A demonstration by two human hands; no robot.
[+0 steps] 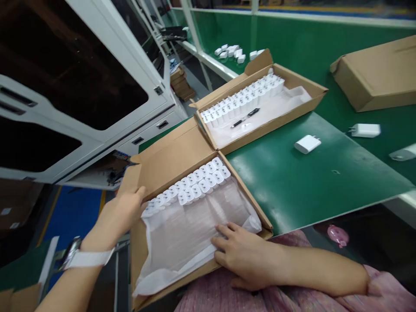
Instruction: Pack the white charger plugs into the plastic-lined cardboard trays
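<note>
In front of me an opened cardboard box [240, 186] holds two rows of white charger plugs [195, 184], prongs up, along its far side. A white translucent foam sheet [191, 225] covers the nearer part of the box. My left hand [125, 208] grips the box's left side by the lid flap, its fingers partly hidden. Spread over the near edge, my right hand [240, 253] lies open with its fingertips on the foam sheet.
Behind it, a second open box [276, 115] holds more plugs and a black pen [245, 118]. A loose charger plug [307, 144] lies on the green tabletop [282, 186]. A closed carton [380, 73] stands at right. White machine cabinets [113, 65] border the left.
</note>
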